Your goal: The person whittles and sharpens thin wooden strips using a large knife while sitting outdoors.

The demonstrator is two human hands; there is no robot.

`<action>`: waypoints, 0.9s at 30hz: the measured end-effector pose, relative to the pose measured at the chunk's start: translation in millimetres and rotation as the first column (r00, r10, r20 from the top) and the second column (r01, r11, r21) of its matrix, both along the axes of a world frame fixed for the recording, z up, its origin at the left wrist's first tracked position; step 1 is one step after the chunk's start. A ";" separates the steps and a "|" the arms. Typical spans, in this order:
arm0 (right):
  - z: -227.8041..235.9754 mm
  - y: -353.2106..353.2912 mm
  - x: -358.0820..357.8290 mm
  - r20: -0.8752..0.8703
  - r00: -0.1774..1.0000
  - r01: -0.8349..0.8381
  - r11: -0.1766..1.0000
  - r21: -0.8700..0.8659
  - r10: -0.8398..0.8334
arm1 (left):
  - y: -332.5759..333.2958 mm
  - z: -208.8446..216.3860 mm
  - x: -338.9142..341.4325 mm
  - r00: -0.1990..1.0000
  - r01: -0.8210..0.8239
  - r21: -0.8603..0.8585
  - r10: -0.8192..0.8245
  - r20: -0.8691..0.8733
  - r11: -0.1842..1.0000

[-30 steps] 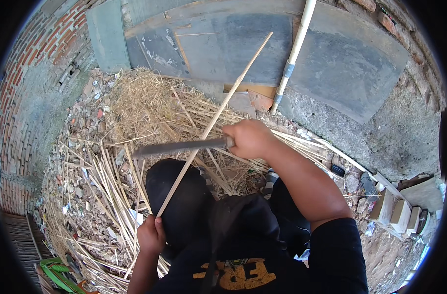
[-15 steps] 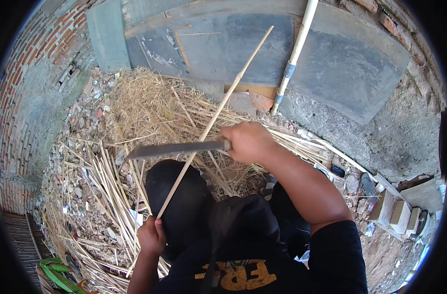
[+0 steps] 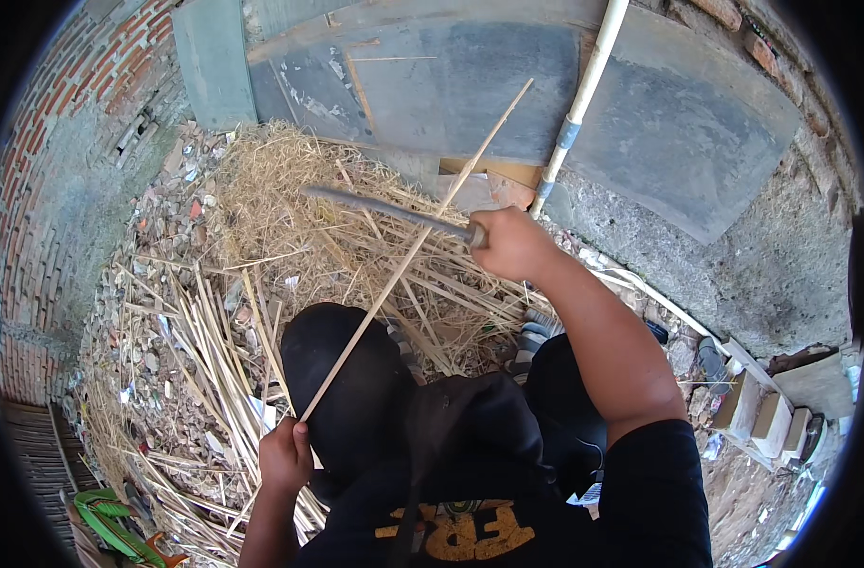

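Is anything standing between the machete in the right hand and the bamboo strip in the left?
Nothing visible. The machete in the right hand crosses the bamboo strip in this view, contact unclear; the left hand grips the strip's lower end, away from that crossing.

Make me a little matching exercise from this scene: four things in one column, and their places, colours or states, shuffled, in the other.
Things:
1. Long dark blade
2. Thin pale strip
3. Pipe
4. Straw

Places, colours or states:
A. Whitish, with a bluish band
B. Dry and tan, in a loose heap
C. Lower end held in the left grip
D. Held in the right grip

Pairs: 1-D, 2-C, 3-A, 4-B
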State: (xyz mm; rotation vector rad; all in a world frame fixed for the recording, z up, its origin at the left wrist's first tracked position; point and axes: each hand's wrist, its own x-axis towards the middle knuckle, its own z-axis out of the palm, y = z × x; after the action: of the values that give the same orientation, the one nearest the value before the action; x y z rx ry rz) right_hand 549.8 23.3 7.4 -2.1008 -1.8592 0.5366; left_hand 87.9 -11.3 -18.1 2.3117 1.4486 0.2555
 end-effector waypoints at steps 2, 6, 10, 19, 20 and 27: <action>-2.5 -2.9 13.2 -0.038 0.992 0.124 0.990 0.071 -0.122 | 1.1 -1.1 3.1 1.000 0.012 -0.003 -0.012 0.003 1.000; 11.7 -12.3 -28.8 0.055 0.996 -0.065 0.998 -0.014 0.065 | -1.5 -1.2 -0.9 1.000 0.008 -0.002 -0.008 -0.013 1.000; 16.9 -3.8 -30.7 0.024 0.995 -0.089 0.989 -0.116 0.093 | 0.1 -13.7 -3.5 0.999 0.000 0.058 0.003 -0.042 0.998; 23.6 -10.1 -34.6 0.081 0.996 -0.033 0.999 -0.022 0.034 | -3.2 -4.0 -3.0 0.998 -0.025 0.024 0.026 -0.057 0.999; 23.6 -11.5 -39.4 0.133 0.988 -0.073 0.997 -0.017 0.074 | -2.6 -5.8 -4.1 0.998 -0.015 0.052 0.019 -0.067 0.999; -6.4 -10.6 14.2 0.094 0.985 0.123 0.971 0.204 -0.145 | 3.2 -11.3 5.9 0.997 0.032 0.153 -0.022 -0.071 0.988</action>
State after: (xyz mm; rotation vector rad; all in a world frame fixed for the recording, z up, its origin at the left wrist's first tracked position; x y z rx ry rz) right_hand 564.0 12.7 0.9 -2.1383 -1.7292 0.2001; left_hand 93.9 -8.0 -29.4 2.4844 1.4767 0.2918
